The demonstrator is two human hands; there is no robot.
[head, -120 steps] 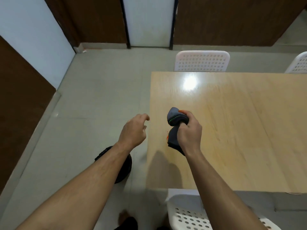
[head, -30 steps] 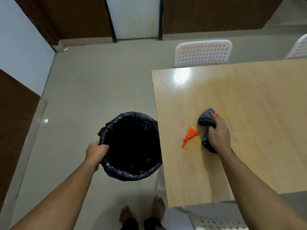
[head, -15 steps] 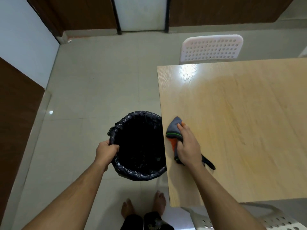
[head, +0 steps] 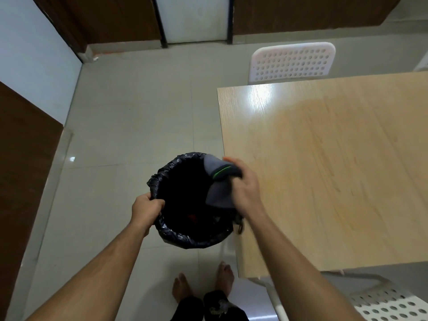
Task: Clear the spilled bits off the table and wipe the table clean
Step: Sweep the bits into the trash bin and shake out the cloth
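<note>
With my left hand (head: 148,206) gripping the bin (head: 185,237) rim beside the tabletop's (head: 324,170) left edge, my right hand (head: 245,188) clutched the cloth (head: 218,193) over its mouth, apparently dumping the bits; wiping the tabletop came next.

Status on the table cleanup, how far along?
Done, by the look of it: no orange bits show on the table; a reddish speck lies inside the bin. In hand: the left hand grips the bin's rim at the table edge while the right hand holds the grey cloth over the opening. Left: wiping the tabletop clean.
</note>
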